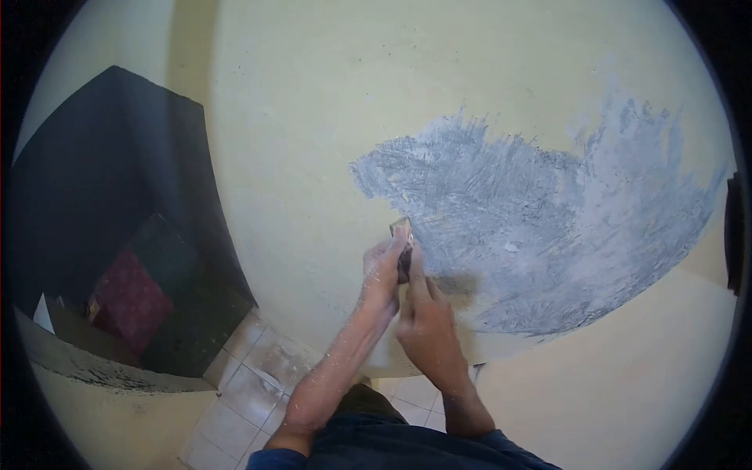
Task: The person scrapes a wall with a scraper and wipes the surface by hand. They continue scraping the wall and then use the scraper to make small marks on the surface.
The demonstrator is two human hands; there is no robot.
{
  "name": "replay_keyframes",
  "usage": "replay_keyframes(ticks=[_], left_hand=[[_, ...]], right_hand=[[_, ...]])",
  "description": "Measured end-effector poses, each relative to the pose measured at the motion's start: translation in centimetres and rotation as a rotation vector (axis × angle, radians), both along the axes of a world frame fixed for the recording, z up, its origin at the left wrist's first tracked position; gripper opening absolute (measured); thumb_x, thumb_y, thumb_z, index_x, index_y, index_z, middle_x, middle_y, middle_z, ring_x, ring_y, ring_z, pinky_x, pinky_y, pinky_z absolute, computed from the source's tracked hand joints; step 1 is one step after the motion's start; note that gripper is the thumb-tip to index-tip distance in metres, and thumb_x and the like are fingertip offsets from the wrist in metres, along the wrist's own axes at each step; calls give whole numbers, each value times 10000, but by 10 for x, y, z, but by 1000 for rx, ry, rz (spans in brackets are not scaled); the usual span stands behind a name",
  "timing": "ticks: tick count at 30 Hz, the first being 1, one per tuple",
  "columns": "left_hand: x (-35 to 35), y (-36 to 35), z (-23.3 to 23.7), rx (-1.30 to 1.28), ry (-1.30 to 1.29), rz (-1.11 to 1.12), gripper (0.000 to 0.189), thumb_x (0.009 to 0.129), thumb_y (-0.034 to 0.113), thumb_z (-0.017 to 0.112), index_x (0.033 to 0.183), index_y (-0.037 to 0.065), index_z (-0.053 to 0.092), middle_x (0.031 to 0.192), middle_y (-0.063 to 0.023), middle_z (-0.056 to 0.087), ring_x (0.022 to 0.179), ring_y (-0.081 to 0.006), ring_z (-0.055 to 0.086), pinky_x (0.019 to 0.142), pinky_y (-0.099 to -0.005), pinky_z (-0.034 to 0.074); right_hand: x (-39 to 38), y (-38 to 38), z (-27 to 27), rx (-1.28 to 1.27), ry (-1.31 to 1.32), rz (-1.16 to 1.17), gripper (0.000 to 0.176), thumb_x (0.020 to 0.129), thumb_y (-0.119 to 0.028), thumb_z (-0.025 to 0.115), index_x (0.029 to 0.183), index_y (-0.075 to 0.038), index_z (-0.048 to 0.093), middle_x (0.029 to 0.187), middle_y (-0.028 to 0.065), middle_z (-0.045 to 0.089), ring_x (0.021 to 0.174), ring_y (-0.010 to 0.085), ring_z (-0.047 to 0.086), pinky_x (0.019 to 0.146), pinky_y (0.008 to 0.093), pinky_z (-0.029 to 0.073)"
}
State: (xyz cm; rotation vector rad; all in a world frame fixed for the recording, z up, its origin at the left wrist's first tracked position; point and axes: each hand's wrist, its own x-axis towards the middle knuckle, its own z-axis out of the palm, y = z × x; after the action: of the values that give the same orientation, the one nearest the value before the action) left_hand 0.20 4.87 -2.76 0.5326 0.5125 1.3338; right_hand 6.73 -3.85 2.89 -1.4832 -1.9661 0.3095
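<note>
My left hand (pixel 381 272) is closed around a small scraper (pixel 401 225), its thumb lying up along the tool. The scraper's pale flat end meets the wall (pixel 305 157) at the lower left border of a rough grey patch (pixel 501 204), where the yellow coat is gone. My right hand (pixel 428 317) grips the tool from the right and below, fingers stretched up beside its dark part. Pale dust covers both hands and the left forearm. The fingers hide much of the scraper.
To the left is a dark recess (pixel 94 172) with a red patterned piece (pixel 133 301) inside. Dusty floor tiles (pixel 251 392) show below it. A pale surface (pixel 627 376) lies at the lower right, and a dark object (pixel 734 235) stands at the right edge.
</note>
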Motion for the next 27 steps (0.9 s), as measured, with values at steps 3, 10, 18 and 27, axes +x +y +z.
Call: replay_keyframes(ticks=[3,10,18,27], left_hand=[[11,-9,-5,-111,22,-65,265,932,376,587,811,141,572,733,35,517,647,-88,487,583,-270,414],[3,-5,-5,-88,38,5,287,936,391,572,845,118,575,749,9,550,668,-112,505,608,-300,436],[-8,7,-5,-30,62,46,321,926,438,586,826,132,592,759,22,551,700,-101,519,623,-288,431],[-14,1,5,-55,125,45,366,916,469,596,757,139,581,695,44,523,598,-66,454,546,-243,357]], right_hand=[[12,-4,-3,30,-17,-1,612,861,49,439,1443,58,250,1120,335,559,993,506,548,850,473,454],[6,-1,-5,-17,52,13,629,836,63,448,1438,56,266,1193,348,522,1051,512,526,863,481,447],[-2,8,-7,38,40,46,609,830,79,425,1424,64,293,1169,331,547,1057,494,534,881,467,445],[-6,12,-7,28,31,41,578,853,69,423,1415,85,291,1161,332,556,1044,486,549,887,471,445]])
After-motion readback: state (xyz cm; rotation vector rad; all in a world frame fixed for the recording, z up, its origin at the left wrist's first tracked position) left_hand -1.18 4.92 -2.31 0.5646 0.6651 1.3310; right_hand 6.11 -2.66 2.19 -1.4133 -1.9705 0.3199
